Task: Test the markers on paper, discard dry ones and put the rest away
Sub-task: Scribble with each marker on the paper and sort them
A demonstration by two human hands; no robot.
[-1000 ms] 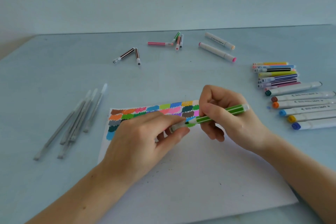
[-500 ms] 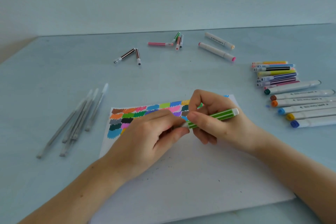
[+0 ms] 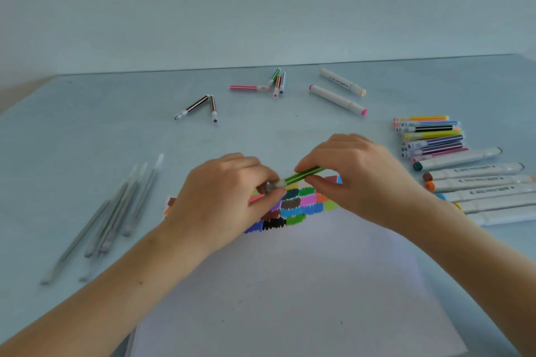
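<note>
A thin green striped marker (image 3: 304, 174) is held level above the white paper (image 3: 304, 284), over its rows of coloured test scribbles (image 3: 301, 201). My right hand (image 3: 356, 177) pinches the marker's green barrel between thumb and fingers. My left hand (image 3: 229, 197) pinches the clear cap end (image 3: 275, 184) of the same marker. Whether the cap is fully seated is hidden by my fingers.
Thin coloured markers (image 3: 429, 136) and thick white markers (image 3: 478, 182) lie in a row at the right. Several grey pens (image 3: 116, 211) lie at the left. Scattered markers sit far back: a brown pair (image 3: 200, 107), a pink-and-green group (image 3: 266, 85), two thick ones (image 3: 339, 93).
Both hands have lifted with the green marker and moved toward the far edge of the paper. The marker now lies flatter and my left fingers close round its cap end.
</note>
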